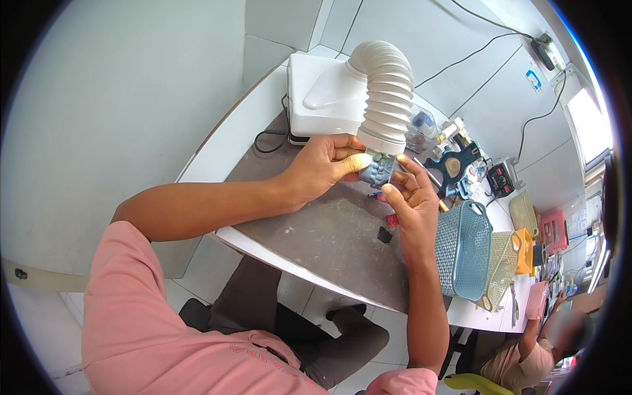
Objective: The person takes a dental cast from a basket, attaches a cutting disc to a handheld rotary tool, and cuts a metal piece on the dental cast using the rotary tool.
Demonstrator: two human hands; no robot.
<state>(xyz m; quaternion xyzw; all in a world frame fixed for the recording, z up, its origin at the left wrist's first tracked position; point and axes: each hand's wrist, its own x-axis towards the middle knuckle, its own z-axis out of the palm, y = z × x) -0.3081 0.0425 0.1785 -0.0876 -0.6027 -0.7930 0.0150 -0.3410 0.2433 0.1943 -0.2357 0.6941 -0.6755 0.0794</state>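
Observation:
A small blue-grey piece with a bumpy surface (377, 170) is held up between both hands, just under the mouth of a ribbed white hose (388, 99). My left hand (327, 164) pinches its left side, the thumb lying across its upper edge. On the right, my right hand (413, 196) has its thumb and fingers closed on the piece's right side. The hose bends up and over from a white box-shaped machine (326, 95). Below the hands, a red bit (393, 220) and a small black piece (384, 235) lie on the grey mat (316, 230).
A blue woven basket (463, 247) stands right of my right forearm, with a cream basket (501, 266) and an orange one (525, 251) beyond. Behind are a dark blue tool (454, 164) and a black device (501, 179). Another person (526, 359) sits at far lower right.

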